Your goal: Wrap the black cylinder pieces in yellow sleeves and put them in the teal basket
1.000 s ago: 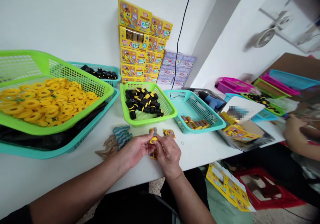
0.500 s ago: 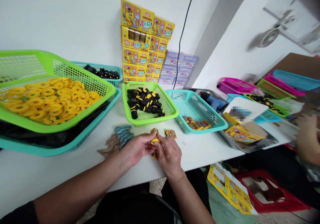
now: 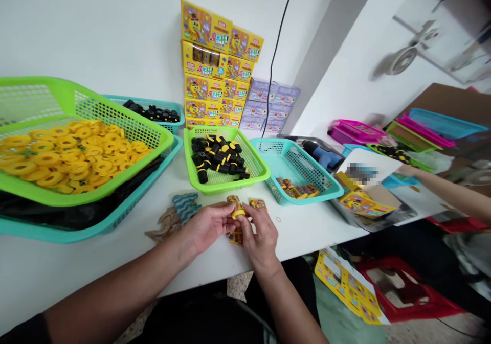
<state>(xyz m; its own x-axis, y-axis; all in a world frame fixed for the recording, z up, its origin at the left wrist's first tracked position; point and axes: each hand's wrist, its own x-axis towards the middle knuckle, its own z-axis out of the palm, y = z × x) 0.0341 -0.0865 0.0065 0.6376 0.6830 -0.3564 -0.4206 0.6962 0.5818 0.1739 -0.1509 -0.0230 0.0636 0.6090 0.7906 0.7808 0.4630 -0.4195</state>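
Note:
My left hand [image 3: 213, 225] pinches a small yellow printed cylinder [image 3: 236, 207] from the left, just above the table. From the other side, the fingers of my right hand [image 3: 261, 237] close on its lower end, which has a plain yellow rim. Colourful printed wrappers [image 3: 235, 237] lie on the table under my hands, partly hidden by them. Behind my right fingers is another printed piece [image 3: 258, 203]. A green basket [image 3: 230, 185] of black-and-yellow cylinders stands beyond, and a turquoise basket [image 3: 295, 199] to its right holds several finished-looking printed cylinders [image 3: 299, 188].
At left, a green basket [image 3: 53, 197] of yellow rings rests on a turquoise one. Cloths [image 3: 186, 207] lie left of my hands. Yellow boxes [image 3: 207, 58] are stacked against the wall. A blue-handled power tool [image 3: 322, 153] and a co-worker's arm [image 3: 445, 188] are at right.
The cylinder now shows more of its printed side between my fingers. A co-worker's arm has reached in at the right. The whole view has shifted slightly.

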